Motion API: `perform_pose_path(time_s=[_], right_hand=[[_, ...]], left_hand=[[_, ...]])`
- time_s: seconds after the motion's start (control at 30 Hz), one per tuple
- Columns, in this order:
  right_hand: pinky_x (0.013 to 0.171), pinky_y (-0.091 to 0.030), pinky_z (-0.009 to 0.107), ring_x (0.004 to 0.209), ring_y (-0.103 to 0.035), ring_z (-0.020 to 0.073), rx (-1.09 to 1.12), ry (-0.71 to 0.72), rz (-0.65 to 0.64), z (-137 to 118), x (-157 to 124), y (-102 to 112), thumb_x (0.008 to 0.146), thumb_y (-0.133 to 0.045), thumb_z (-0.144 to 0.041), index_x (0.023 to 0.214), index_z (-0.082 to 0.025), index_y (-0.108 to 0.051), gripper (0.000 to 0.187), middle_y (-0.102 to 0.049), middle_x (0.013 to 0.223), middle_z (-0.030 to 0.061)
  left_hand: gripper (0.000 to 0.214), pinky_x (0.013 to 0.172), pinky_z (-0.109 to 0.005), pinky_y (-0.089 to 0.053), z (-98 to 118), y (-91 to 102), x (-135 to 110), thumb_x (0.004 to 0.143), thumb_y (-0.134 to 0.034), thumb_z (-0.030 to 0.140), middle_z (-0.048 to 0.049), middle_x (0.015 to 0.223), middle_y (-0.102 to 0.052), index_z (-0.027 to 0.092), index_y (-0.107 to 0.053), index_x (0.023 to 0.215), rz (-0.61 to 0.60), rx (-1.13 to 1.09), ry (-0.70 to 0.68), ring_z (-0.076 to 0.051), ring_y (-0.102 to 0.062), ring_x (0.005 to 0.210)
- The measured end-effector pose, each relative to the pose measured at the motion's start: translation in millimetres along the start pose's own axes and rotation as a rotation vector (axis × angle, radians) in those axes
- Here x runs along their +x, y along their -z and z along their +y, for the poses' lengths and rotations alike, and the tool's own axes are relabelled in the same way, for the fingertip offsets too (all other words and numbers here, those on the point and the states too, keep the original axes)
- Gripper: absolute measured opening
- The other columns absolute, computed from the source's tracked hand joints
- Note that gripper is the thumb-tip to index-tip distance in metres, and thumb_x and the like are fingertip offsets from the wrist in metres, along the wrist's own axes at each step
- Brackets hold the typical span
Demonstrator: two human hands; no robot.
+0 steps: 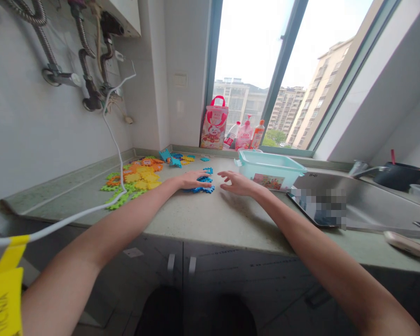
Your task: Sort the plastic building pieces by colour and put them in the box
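Blue interlocking plastic pieces (206, 179) lie on the counter in front of me. My left hand (192, 179) is over their left side with its fingers stretched out, hiding some of them. Just right of these pieces, my right hand (236, 182) hovers with bent, parted fingers and holds nothing. To the left is a spread pile of orange pieces (154, 163), yellow pieces (143, 178) and green pieces (117, 201). Light-blue joined pieces (171, 158) stand behind the pile. A pale turquoise plastic box (271, 163) sits right of my right hand.
A white cable (114, 130) hangs across the counter's left side. A dark tablet or phone (311, 207) lies by the steel sink (371, 200), with a pale oblong object (406, 243) in front. A pink package (214, 123) and several bottles (245, 134) stand at the window.
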State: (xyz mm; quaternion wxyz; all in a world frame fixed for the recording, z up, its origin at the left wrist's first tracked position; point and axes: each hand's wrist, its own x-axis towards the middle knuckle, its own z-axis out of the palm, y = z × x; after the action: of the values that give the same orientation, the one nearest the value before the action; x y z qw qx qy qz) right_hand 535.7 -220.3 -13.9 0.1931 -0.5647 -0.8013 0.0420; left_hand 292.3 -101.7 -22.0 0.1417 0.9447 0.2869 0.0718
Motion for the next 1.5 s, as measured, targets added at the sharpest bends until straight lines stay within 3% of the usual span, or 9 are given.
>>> perform_pose_path(time_s=[0.17,0.27,0.37,0.5,0.63,0.8,1.13,1.3,1.5], right_hand=[[0.12,-0.043,0.044,0.144,-0.054,0.0301,-0.033,0.003,-0.005,12.6,2.4,-8.8,0.096,-0.069,-0.025,0.159,-0.017,-0.046,0.068,-0.05,0.159,0.0201],[0.127,-0.033,0.042,0.154,-0.042,0.03,-0.054,-0.022,-0.028,13.5,3.6,-9.8,0.096,-0.07,-0.027,0.158,-0.014,-0.048,0.067,-0.046,0.164,0.0202],[0.122,-0.04,0.038,0.143,-0.056,0.0279,-0.046,-0.015,-0.104,9.7,3.6,-6.4,0.1,-0.065,-0.027,0.148,-0.016,-0.06,0.05,-0.059,0.154,0.0164],[0.105,-0.051,0.034,0.117,-0.07,0.026,-0.07,-0.046,-0.118,4.0,1.9,1.2,0.099,-0.068,-0.032,0.135,-0.019,-0.07,0.039,-0.075,0.13,0.0124],[0.092,-0.052,0.029,0.103,-0.072,0.0228,-0.128,-0.085,-0.097,3.0,1.1,5.1,0.096,-0.072,-0.033,0.123,-0.021,-0.075,0.03,-0.079,0.116,0.0082],[0.092,-0.053,0.03,0.106,-0.073,0.0245,-0.112,-0.092,-0.052,5.7,1.9,5.0,0.092,-0.077,-0.032,0.122,-0.018,-0.073,0.033,-0.079,0.117,0.0115],[0.096,-0.055,0.031,0.117,-0.07,0.0227,0.066,0.072,0.155,10.1,8.8,-9.1,0.089,-0.072,-0.019,0.133,-0.019,-0.066,0.045,-0.074,0.13,0.0106],[0.095,-0.052,0.028,0.111,-0.069,0.0197,0.038,0.075,0.094,7.8,16.2,-20.3,0.09,-0.067,-0.013,0.13,-0.021,-0.069,0.04,-0.075,0.127,0.007],[0.083,-0.05,0.026,0.082,-0.067,0.0154,0.007,0.01,0.024,12.4,18.7,-20.8,0.092,-0.067,-0.016,0.123,-0.021,-0.074,0.031,-0.078,0.106,0.0035]], left_hand=[[0.073,0.126,-0.038,-0.032,7.3,0.3,-4.4,0.088,-0.067,0.067,-0.0025,0.164,-0.05,0.031,-0.061,0.151,0.002,-0.192,-0.133,-0.029,-0.046,0.151],[0.066,0.119,-0.034,-0.041,12.7,-0.2,-4.1,0.09,-0.067,0.059,-0.0027,0.152,-0.062,0.027,-0.063,0.148,0.011,-0.327,-0.185,-0.028,-0.056,0.141],[0.06,0.112,-0.031,-0.048,14.3,0.4,-1.0,0.095,-0.06,0.055,-0.005,0.146,-0.067,0.022,-0.066,0.145,0.104,-0.338,-0.168,-0.026,-0.062,0.134],[0.044,0.104,-0.03,-0.052,4.3,6.2,2.2,0.095,-0.058,0.047,-0.0037,0.126,-0.078,0.022,-0.079,0.125,0.263,-0.111,-0.07,-0.025,-0.07,0.118],[0.036,0.097,-0.026,-0.053,-11.6,12.6,2.6,0.089,-0.06,0.033,-0.0013,0.112,-0.082,0.025,-0.084,0.115,0.17,0.078,-0.051,-0.023,-0.074,0.106],[0.039,0.094,-0.025,-0.053,-18.2,12.1,3.9,0.088,-0.059,0.03,-0.0015,0.115,-0.082,0.025,-0.084,0.118,0.163,0.11,-0.041,-0.022,-0.074,0.105],[0.044,0.086,-0.026,-0.054,-14.3,7.3,6.2,0.084,-0.072,0.05,-0.0026,0.116,-0.081,0.025,-0.083,0.118,0.143,-0.027,-0.079,-0.024,-0.072,0.106],[0.042,0.089,-0.025,-0.053,-12.2,4.4,9.2,0.087,-0.068,0.051,-0.0009,0.121,-0.08,0.028,-0.082,0.119,0.133,-0.063,-0.105,-0.024,-0.07,0.112],[0.04,0.086,-0.025,-0.053,-18.5,3.0,13.4,0.089,-0.065,0.044,-0.0032,0.115,-0.08,0.024,-0.082,0.119,0.129,-0.034,-0.096,-0.022,-0.072,0.101]])
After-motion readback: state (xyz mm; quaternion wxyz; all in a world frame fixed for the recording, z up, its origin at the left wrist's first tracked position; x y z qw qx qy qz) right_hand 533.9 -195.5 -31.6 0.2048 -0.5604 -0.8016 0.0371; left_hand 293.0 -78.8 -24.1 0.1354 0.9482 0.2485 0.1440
